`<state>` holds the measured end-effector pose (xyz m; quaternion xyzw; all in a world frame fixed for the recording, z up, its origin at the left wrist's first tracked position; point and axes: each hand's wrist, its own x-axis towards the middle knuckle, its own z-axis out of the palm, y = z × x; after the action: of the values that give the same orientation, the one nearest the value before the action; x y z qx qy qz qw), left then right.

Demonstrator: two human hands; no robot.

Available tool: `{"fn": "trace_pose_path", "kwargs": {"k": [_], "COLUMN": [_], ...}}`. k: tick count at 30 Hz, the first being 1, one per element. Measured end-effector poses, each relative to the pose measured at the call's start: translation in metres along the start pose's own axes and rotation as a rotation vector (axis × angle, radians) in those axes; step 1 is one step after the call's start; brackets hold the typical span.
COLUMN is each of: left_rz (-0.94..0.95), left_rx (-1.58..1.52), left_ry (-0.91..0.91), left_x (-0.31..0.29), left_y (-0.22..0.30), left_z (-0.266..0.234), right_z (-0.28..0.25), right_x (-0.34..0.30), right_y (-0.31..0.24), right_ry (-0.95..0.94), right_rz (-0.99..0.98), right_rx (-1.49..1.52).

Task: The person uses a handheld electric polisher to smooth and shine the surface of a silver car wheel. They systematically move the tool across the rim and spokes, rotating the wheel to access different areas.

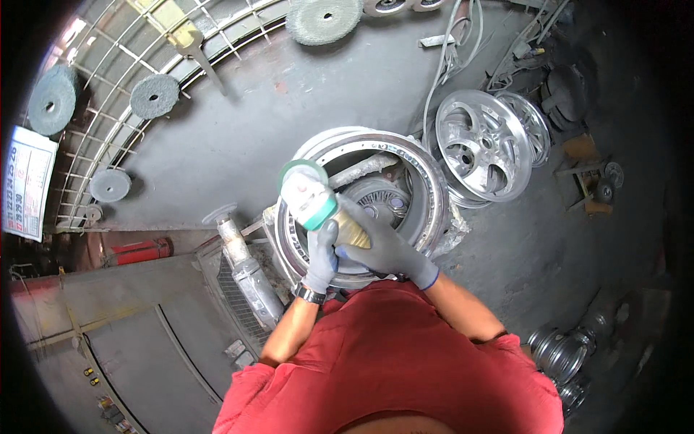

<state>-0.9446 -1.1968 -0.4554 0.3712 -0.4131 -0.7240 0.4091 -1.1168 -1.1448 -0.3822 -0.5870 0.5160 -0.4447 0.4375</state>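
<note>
Both my hands wear grey gloves and are closed round an angle grinder (318, 207) with a white and green head and a yellowish body. My left hand (322, 254) grips it from the left side, thumb upward. From the right, my right hand (384, 243) wraps its rear part. At the grinder's far end is a round disc (302, 171), over the left part of a wheel rim (436, 189). Whether the disc touches the metal I cannot tell. The rim lies in front of my body, its spoked centre (383, 201) partly hidden by my right hand.
Silver alloy wheels (493, 148) lean at the right, with more wheels (557, 354) lower right. Left of the rim rests a second power tool (249, 278). Abrasive discs (155, 107) hang on a wire grid (119, 87). A cable (437, 76) runs down behind; a red cylinder (141, 251) lies left.
</note>
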Motion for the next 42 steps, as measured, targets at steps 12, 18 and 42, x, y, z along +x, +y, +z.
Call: {"fn": "trace_pose_path", "kwargs": {"k": [12, 18, 42], "left_rz": [-0.019, -0.25, 0.366], "left_rx": [0.386, 0.389, 1.26], "left_ry": [-0.546, -0.826, 0.236], "left_x": [0.082, 0.086, 0.068], "left_y": [0.011, -0.017, 0.079], "left_z": [0.091, 0.152, -0.052], "right_z": [-0.031, -0.026, -0.07], "right_x": [-0.036, -0.08, -0.139], "right_y": [0.024, 0.044, -0.012], "right_ry": [0.523, 0.869, 0.777], "right_rz": [0.209, 0.364, 0.141], "right_rx": [0.093, 0.606, 0.519]}}
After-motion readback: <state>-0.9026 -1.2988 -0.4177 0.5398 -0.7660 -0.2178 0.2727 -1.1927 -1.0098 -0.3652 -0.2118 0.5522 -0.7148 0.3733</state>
